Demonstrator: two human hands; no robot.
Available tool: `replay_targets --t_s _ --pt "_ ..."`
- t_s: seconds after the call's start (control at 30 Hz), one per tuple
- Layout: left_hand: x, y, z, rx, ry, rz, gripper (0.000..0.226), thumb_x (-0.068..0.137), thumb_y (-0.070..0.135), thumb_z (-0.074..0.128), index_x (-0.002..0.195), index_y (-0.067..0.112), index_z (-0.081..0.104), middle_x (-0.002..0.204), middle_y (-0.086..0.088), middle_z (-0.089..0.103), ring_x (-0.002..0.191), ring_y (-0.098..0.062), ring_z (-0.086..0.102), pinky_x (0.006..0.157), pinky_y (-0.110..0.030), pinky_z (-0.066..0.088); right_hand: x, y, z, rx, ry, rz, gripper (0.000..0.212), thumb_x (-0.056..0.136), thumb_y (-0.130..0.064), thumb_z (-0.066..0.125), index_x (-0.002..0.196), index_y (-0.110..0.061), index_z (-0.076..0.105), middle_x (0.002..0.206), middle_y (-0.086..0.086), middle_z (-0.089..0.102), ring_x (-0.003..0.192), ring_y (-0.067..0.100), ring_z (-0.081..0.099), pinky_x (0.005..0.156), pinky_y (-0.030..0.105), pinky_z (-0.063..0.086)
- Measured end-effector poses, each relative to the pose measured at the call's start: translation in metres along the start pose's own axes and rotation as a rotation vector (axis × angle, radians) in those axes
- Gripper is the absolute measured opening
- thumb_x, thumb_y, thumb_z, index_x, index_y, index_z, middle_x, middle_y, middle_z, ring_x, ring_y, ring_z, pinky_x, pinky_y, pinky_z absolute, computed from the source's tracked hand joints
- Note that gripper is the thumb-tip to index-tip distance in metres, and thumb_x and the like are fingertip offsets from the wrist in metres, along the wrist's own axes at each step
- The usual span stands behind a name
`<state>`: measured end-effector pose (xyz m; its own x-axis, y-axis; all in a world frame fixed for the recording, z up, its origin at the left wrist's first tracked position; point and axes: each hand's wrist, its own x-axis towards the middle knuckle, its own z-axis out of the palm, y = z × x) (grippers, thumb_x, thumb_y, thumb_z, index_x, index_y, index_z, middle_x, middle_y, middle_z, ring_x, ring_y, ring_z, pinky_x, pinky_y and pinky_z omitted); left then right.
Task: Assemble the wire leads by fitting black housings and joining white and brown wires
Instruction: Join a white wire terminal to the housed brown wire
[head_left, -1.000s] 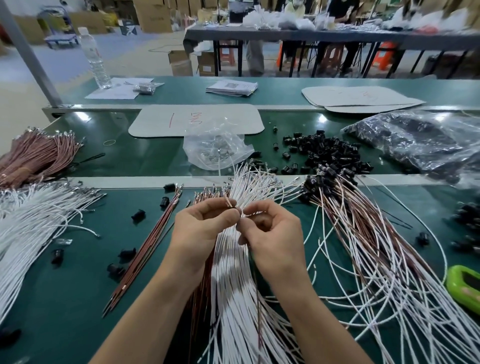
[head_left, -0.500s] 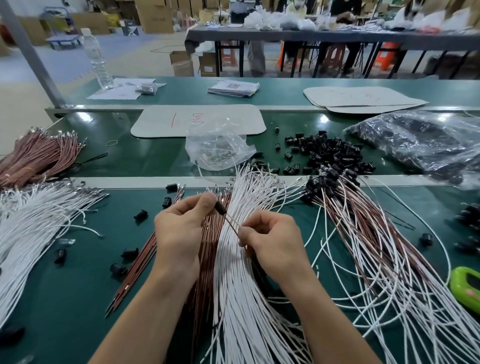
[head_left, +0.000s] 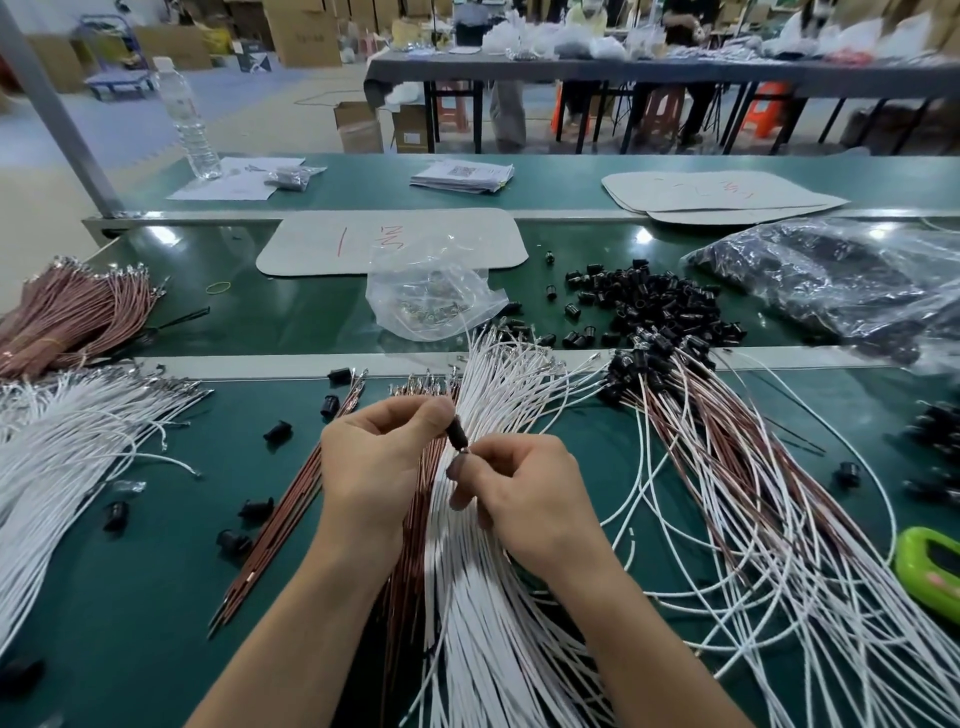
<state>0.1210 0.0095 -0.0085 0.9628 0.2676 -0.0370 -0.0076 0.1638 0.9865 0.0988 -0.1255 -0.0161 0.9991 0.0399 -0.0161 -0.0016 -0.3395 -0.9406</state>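
left hand (head_left: 379, 467) pinching, right hand (head_left: 524, 499) pinching

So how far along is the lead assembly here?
Done: a fan of white and brown leads capped with black housings lies at right. In hand: the left hand pinches a small black cylindrical housing; the right hand pinches a thin wire at its mouth. Left: loose white wires, loose brown wires and a pile of black housings.

A green surface (head_left: 135, 613) carries fanned white wires (head_left: 483, 649), bundled brown wires (head_left: 67, 317), a heap of black housings (head_left: 654, 304) and a clear bag (head_left: 431, 296).
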Motion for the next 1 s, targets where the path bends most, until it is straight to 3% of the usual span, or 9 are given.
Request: replay_targets --t_s 0.03,0.13,0.2,0.3,0.5,0.73,0.83,0.9,1.0 --pt "0.000 0.000 0.000 -0.016 0.009 0.004 0.014 0.084 0.010 0.080 0.070 0.012 0.080 0.073 -0.011 0.075 0.067 -0.018 0.067 0.077 -0.039 0.057 0.000 0.000 -0.002 -0.001 -0.010 0.007 0.020 0.090 -0.026 0.070 0.071 -0.023 0.074 0.066 -0.006 0.075 0.049 0.007 0.055 0.053 0.029 0.048" --pt "0.002 0.003 -0.003 -0.125 0.048 -0.021 0.025 0.088 0.012 0.077 0.064 0.016 0.080 0.069 -0.007 0.075 0.060 -0.010 0.066 0.060 -0.020 0.052 0.000 -0.001 -0.005 0.003 -0.040 0.012 0.021 0.089 -0.025 0.071 0.068 -0.023 0.075 0.063 -0.004 0.074 0.046 0.005 0.050 0.049 0.023 0.043" --pt "0.004 0.003 -0.003 -0.139 0.036 -0.037 0.024 0.087 0.016 0.078 0.064 0.018 0.080 0.069 -0.005 0.075 0.058 -0.008 0.066 0.055 -0.015 0.050 0.000 0.000 -0.005 0.009 -0.027 0.012 0.022 0.089 -0.024 0.071 0.068 -0.021 0.076 0.061 -0.003 0.073 0.047 0.007 0.049 0.048 0.023 0.042" --pt "0.001 0.001 0.001 -0.028 -0.048 0.000 0.010 0.081 0.010 0.083 0.073 0.015 0.081 0.075 -0.007 0.077 0.065 -0.011 0.070 0.062 -0.017 0.054 0.000 0.000 -0.003 0.044 -0.012 0.011 0.024 0.091 -0.023 0.070 0.069 -0.018 0.076 0.061 0.000 0.072 0.047 0.008 0.050 0.049 0.026 0.042" --pt "-0.002 -0.004 0.005 0.068 -0.125 -0.019 0.014 0.076 0.006 0.087 0.075 0.019 0.082 0.078 -0.010 0.078 0.069 -0.017 0.074 0.067 -0.020 0.057 0.002 0.004 -0.003 0.121 0.077 -0.046 0.031 0.095 -0.021 0.069 0.066 -0.013 0.074 0.060 0.003 0.071 0.047 0.004 0.049 0.051 0.024 0.038" --pt "0.003 0.003 -0.002 -0.093 -0.073 -0.052 0.005 0.074 0.017 0.081 0.070 0.018 0.083 0.074 -0.008 0.078 0.064 -0.008 0.068 0.061 -0.014 0.052 0.003 0.004 -0.006 0.092 -0.048 0.021 0.017 0.087 -0.021 0.070 0.072 -0.021 0.079 0.060 0.003 0.072 0.047 0.004 0.048 0.050 0.023 0.038" --pt "0.005 0.001 -0.005 -0.130 -0.049 -0.074 0.014 0.080 0.013 0.079 0.067 0.015 0.082 0.071 -0.005 0.076 0.061 -0.007 0.067 0.058 -0.015 0.051 0.004 0.004 -0.008 0.089 -0.070 0.039 0.019 0.087 -0.024 0.069 0.071 -0.022 0.079 0.061 0.003 0.073 0.052 0.014 0.053 0.056 0.032 0.044" --pt "0.005 0.001 -0.005 -0.127 -0.055 -0.074 0.007 0.076 0.016 0.080 0.069 0.015 0.082 0.072 -0.006 0.076 0.064 -0.010 0.067 0.064 -0.020 0.055 0.004 0.004 -0.010 0.062 -0.071 0.032 0.019 0.085 -0.024 0.068 0.070 -0.022 0.079 0.061 0.001 0.073 0.052 0.016 0.054 0.058 0.034 0.046" --pt "0.004 0.000 -0.003 -0.122 -0.042 -0.077 0.007 0.070 0.019 0.082 0.077 0.018 0.084 0.077 -0.011 0.078 0.069 -0.017 0.071 0.078 -0.034 0.057 0.004 0.004 -0.011 -0.007 -0.069 0.003 0.018 0.086 -0.023 0.070 0.070 -0.022 0.079 0.060 -0.003 0.072 0.051 0.005 0.055 0.056 0.024 0.046"
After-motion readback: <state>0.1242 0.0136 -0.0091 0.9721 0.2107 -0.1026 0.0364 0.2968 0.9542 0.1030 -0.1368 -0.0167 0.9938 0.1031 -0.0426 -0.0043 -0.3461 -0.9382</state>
